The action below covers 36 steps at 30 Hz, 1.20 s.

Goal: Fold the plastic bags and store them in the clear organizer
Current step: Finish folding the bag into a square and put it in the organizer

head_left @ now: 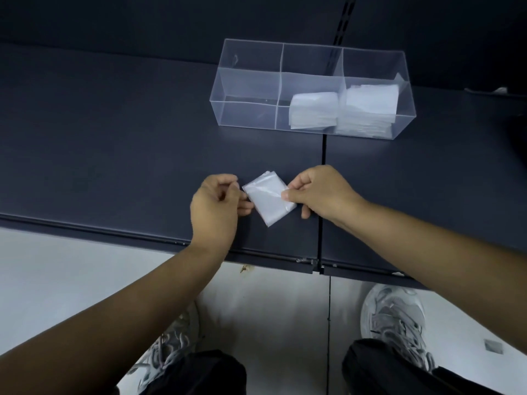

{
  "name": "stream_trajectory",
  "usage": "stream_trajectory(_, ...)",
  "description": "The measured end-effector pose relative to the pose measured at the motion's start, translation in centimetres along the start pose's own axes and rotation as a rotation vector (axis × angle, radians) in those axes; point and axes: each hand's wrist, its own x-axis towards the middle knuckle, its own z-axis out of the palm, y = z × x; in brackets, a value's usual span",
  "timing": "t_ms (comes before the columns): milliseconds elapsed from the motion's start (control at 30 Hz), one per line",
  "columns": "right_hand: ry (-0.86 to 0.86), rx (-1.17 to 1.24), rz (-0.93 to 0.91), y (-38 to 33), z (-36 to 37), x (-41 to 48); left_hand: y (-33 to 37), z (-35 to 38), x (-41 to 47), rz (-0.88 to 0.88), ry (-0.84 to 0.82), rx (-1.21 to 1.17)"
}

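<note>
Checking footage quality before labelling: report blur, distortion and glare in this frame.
Head view: wide-angle lens bows the front edge of the dark shelf; left hand looks slightly motion-blurred, right hand and folded plastic bag sharper; clear organizer shows faint reflections, no harsh glare; light dim, even.

Bare dark shelf top (128,138) spreads wide from 9 to 11 o'clock of the folded plastic bag (269,199), plus a bare strip at 12 o'clock up to the clear organizer (248,112). Left hand (216,206) at 9 and right hand (319,192) at 3 hold the bag's edges, blocking both sides; 6 o'clock drops off the shelf edge (114,232). Organizer top open: left cell bare, middle cell half taken by a bag stack (313,109) on its right, right cell packed by a taller stack (370,109), dark back panel (142,18) just behind.
</note>
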Motion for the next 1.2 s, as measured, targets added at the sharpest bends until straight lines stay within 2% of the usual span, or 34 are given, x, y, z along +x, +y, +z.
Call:
stream_trajectory(67,0.011,-0.022,0.018,-0.1,0.1,0.1,-0.3,-0.5,-0.2,0.341,0.024,0.318)
stream_trajectory(133,0.013,-0.056,0.023,-0.5,0.2,0.2,-0.7,-0.3,-0.7,0.664,-0.032,0.578)
stream_trajectory(200,0.012,-0.095,0.023,-0.9,0.3,0.3,-1.3,0.3,-1.0,0.796,-0.130,0.741)
stream_trajectory(300,0.002,-0.167,0.023,-1.4,0.3,0.3,-2.0,0.7,-0.9,0.716,-0.256,0.962)
stream_trajectory(467,0.122,-0.283,-0.081,-1.5,1.3,-0.7,-2.9,0.4,-0.4,0.659,-0.262,1.237)
stream_trajectory(600,0.272,-0.498,-0.279,0.6,3.2,-2.3,-3.1,0.3,-0.4,0.643,-0.265,1.284)
stream_trajectory(933,0.420,-0.465,-0.310,2.5,2.7,-2.5,-3.0,0.2,0.2,0.552,-0.235,1.396)
stream_trajectory(1033,0.410,-0.429,-0.281,2.1,2.7,-2.3,-3.0,0.3,0.0,0.537,-0.226,1.394)
stream_trajectory(1200,0.284,-0.475,-0.207,0.5,2.9,-1.9,-2.8,0.5,-0.3,0.471,-0.225,1.413)
